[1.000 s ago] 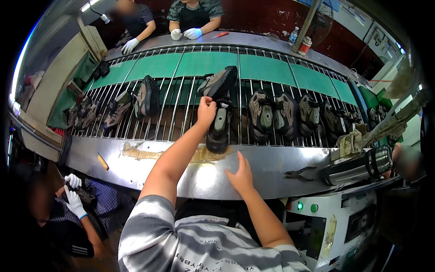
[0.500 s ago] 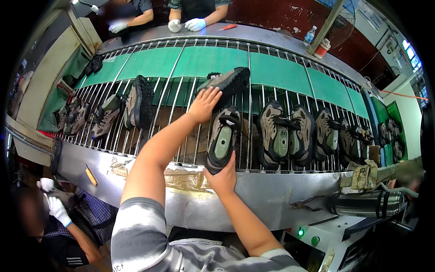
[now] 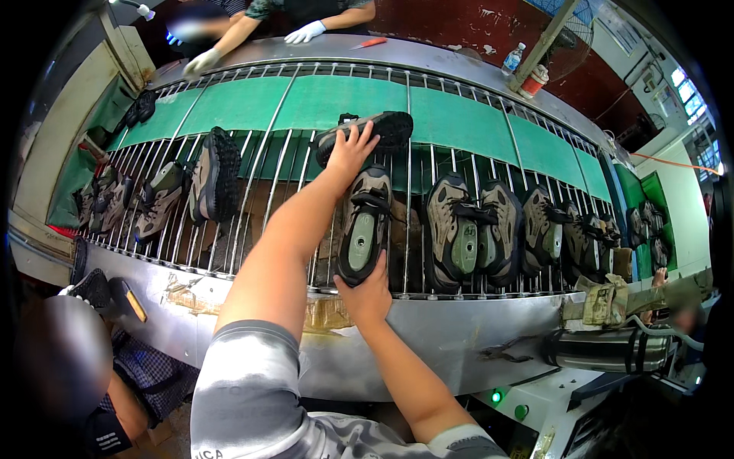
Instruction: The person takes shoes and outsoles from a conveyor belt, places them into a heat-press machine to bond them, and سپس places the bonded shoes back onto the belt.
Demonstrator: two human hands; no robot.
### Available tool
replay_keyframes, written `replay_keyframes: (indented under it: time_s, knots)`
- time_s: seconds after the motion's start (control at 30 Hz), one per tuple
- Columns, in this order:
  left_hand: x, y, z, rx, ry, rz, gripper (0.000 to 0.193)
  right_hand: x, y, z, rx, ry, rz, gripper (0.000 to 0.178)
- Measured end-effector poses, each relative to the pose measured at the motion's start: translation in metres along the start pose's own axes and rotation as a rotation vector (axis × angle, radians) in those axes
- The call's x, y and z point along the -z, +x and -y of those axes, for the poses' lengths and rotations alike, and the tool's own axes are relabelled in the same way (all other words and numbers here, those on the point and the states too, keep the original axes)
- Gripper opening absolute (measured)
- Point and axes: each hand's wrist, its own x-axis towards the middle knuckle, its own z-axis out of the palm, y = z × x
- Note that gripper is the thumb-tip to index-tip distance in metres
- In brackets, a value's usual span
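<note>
My left hand grips a brown-and-black hiking shoe lying on its side across the metal rods, its dark sole toward the far right. The fingers spread over its upper; the thumb is hidden. My right hand is closed around the heel of a second shoe, which sits upright with its toe pointing away from me. A green shoe last fills that shoe's opening. Just to the right, a pair of similar shoes stands upright with green lasts inside.
More shoes rest along the rod rack at left and right. A green belt runs behind. Co-workers' gloved hands are across the bench near a red-handled knife. A steel flask lies at lower right.
The shoe under my left hand has tipped lower and lies flatter across the rods. My right hand stays on the other shoe's heel. A co-worker's gloved hand across the bench has reached left.
</note>
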Motion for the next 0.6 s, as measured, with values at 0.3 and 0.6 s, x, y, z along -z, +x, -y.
replay_keyframes:
  time_s: [0.3,0.6]
  knots:
    - [0.056,0.032,0.085,0.446,-0.971,0.448,0.092,0.004,-0.002,0.006,-0.054,0.082,-0.138,0.095]
    - [0.069,-0.264,0.162,1.134,-2.329,0.249,0.051,-0.002,-0.007,0.007,-0.049,0.098,-0.210,0.091]
